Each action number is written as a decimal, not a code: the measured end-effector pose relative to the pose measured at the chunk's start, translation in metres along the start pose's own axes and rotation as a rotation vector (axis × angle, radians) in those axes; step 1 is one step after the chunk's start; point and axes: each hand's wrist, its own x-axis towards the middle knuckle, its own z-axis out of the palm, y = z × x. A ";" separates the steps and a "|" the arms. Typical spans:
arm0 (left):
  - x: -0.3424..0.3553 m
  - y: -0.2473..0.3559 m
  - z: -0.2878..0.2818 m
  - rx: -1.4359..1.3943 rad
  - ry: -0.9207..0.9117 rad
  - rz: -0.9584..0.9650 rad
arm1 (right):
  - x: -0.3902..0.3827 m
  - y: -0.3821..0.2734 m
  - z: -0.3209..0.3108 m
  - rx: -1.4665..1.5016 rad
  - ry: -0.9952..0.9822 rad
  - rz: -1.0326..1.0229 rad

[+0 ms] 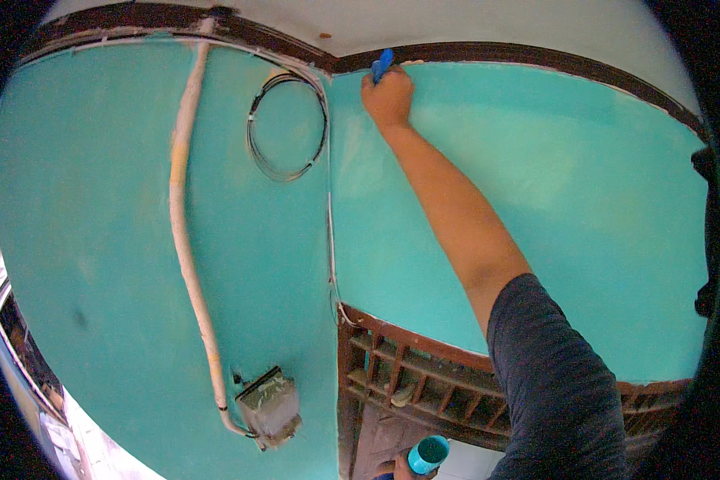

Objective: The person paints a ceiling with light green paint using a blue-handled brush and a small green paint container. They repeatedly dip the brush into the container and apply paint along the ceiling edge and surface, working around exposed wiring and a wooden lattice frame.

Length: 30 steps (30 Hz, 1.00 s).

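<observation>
My right hand (389, 100) reaches high up, closed around a blue-handled paintbrush (382, 66). The brush is at the top edge of the turquoise wall (528, 176), close under the dark brown trim (472, 53) and just right of the room corner. Its bristles cannot be made out. Low in the view, my left hand (405, 470) grips a cup (430, 453) with turquoise paint inside. Only part of that hand shows at the lower edge.
A coil of black cable (252, 120) hangs left of the corner, where thin white cable (330, 216) runs down. A pale pipe (186, 160) descends the left wall to a grey box (270, 406). Brown wooden latticework (424, 384) lies beneath the right wall.
</observation>
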 end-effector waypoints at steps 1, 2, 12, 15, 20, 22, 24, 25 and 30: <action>0.000 0.001 0.000 0.006 0.004 0.011 | 0.000 -0.001 -0.002 0.055 -0.093 -0.021; 0.001 0.003 0.000 -0.013 -0.015 -0.002 | -0.001 -0.001 -0.002 0.108 -0.128 -0.056; 0.002 0.004 0.005 -0.036 -0.022 0.018 | -0.005 -0.007 0.010 0.059 -0.288 0.082; 0.003 0.002 -0.002 0.044 0.041 0.042 | 0.017 0.006 -0.019 -0.020 -0.180 0.068; 0.001 0.000 -0.006 -0.131 -0.049 -0.053 | 0.047 0.025 -0.073 -0.056 -0.211 0.011; -0.004 -0.003 -0.006 -0.012 0.003 -0.019 | 0.054 0.031 -0.093 -0.071 -0.154 -0.024; -0.010 -0.006 -0.005 0.040 0.032 0.044 | 0.060 0.038 -0.114 -0.066 -0.126 -0.047; -0.012 -0.009 -0.005 0.040 0.025 0.019 | 0.063 0.042 -0.125 -0.054 -0.128 -0.052; -0.016 -0.024 -0.004 0.092 0.019 -0.010 | 0.089 0.068 -0.184 -0.113 -0.154 -0.058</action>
